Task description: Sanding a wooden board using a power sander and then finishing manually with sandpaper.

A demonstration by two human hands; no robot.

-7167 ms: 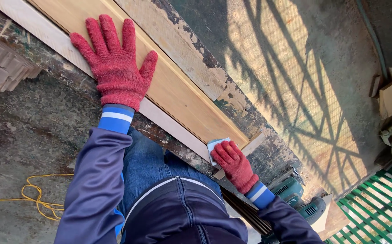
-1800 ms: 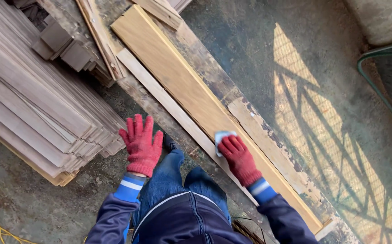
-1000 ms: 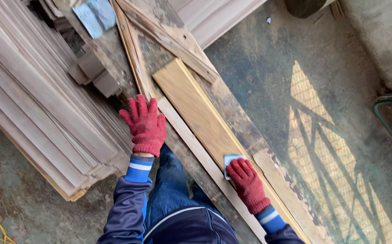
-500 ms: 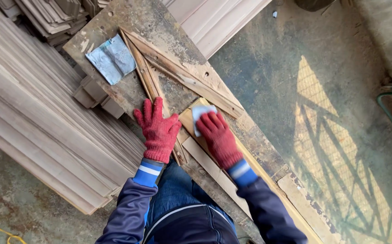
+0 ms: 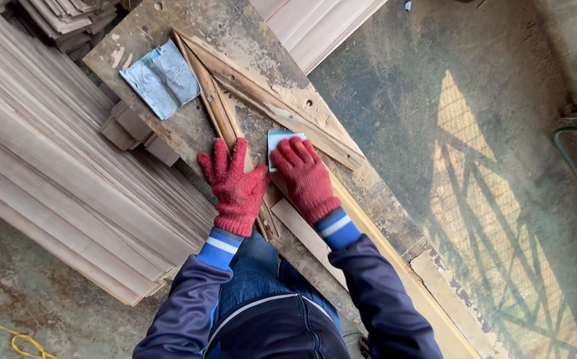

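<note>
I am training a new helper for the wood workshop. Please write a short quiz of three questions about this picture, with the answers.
1. True or false: the right hand presses a small pale sheet onto the plank.
2. Where does the spare grey sheet lie?
A. on the worn bench, beyond the left hand
B. on the stack of thin boards
C. on the concrete floor
3. Fill in: both hands wear ___ knitted gloves.

Key:
1. True
2. A
3. red
</note>
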